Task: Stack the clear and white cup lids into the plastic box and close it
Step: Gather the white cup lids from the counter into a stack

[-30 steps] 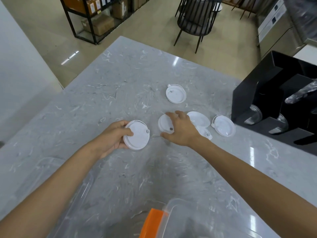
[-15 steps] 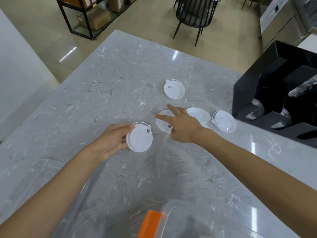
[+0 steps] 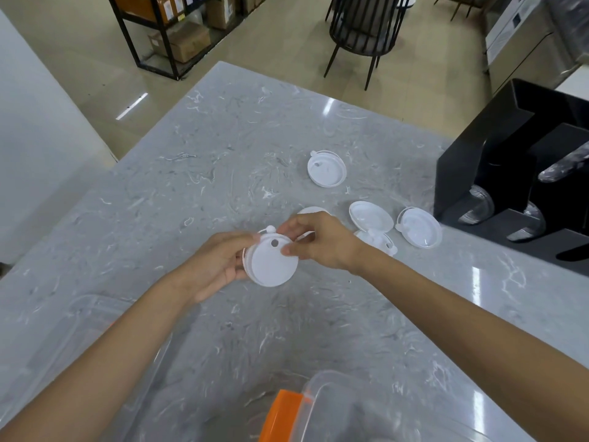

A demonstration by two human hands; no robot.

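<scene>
My left hand (image 3: 220,266) holds a white cup lid (image 3: 271,266) just above the marble counter, with a second rim showing under it. My right hand (image 3: 322,244) pinches the same lid's far edge beside its sip hole. Another white lid (image 3: 310,211) peeks out behind my right hand. More lids lie on the counter: one further back (image 3: 326,168), and three close together to the right (image 3: 370,216), (image 3: 419,227), (image 3: 377,240). The clear plastic box (image 3: 334,384) with an orange latch (image 3: 280,416) sits at the bottom edge.
A clear box lid (image 3: 79,330) lies at the lower left, under my left forearm. A black cup dispenser (image 3: 478,173) stands at the right edge of the counter (image 3: 223,161). Beyond the counter are a black chair (image 3: 363,23) and a shelf with cartons (image 3: 178,36).
My right hand has come off the lid lying on the counter and moved left onto the lid in my left hand. My left hand has tilted that lid up slightly.
</scene>
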